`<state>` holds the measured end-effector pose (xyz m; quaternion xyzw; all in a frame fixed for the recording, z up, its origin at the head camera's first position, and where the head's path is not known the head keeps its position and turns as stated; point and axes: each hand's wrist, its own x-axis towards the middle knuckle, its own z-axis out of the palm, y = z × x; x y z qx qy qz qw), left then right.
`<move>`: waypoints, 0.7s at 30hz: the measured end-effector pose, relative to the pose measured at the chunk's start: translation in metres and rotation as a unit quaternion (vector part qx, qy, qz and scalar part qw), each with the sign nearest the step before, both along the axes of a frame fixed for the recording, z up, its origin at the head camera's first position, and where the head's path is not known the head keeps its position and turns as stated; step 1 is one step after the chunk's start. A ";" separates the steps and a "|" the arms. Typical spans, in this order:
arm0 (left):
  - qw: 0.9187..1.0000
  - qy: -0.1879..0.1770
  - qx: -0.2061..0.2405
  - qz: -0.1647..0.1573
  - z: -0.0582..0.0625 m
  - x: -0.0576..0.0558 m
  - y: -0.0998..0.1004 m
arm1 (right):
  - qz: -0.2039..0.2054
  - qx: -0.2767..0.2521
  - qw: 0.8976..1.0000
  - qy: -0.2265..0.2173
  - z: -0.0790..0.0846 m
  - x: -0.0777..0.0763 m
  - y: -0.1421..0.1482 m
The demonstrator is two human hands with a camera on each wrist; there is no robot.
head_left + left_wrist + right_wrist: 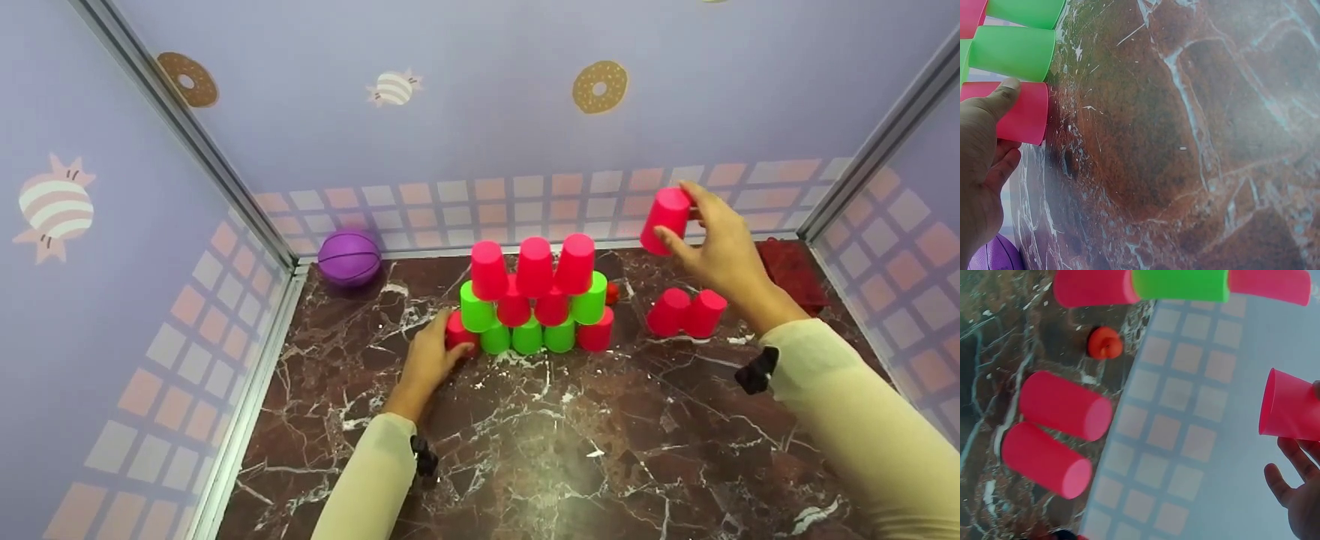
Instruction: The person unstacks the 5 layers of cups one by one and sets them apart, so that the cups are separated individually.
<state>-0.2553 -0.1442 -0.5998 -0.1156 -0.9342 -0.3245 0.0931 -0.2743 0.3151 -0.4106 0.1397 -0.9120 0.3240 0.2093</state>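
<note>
My right hand (720,247) pinches an upside-down pink cup (665,221) between thumb and fingers, raised above the table, right of the stack. The left hand (429,356) grips the pink cup (1024,115) at the left end of the stack's bottom row, its thumb on the near side. That row also has three green cups (527,336) and a pink cup (596,330) at the right end. On it stands a row with two pink cups (514,306) between two green ones (589,298). Three pink cups (535,268) form the top row.
Two pink cups (685,313) stand upside down beneath the right hand. A small red round object (1105,343) lies behind the stack, and a dark red item (791,274) sits in the back right corner. A purple ball (349,259) rests at the back left. Walls enclose the marbled table.
</note>
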 end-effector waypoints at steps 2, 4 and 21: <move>1.000 0.002 0.002 -0.001 0.000 0.000 0.000 | -0.010 0.002 1.000 -0.004 -0.008 0.003 0.010; 1.000 0.002 0.004 -0.001 0.000 0.000 0.000 | -0.020 0.000 1.000 -0.009 -0.015 0.006 0.019; 1.000 -0.008 0.002 0.000 0.002 0.001 0.001 | -0.105 0.009 0.993 -0.053 -0.068 0.027 0.090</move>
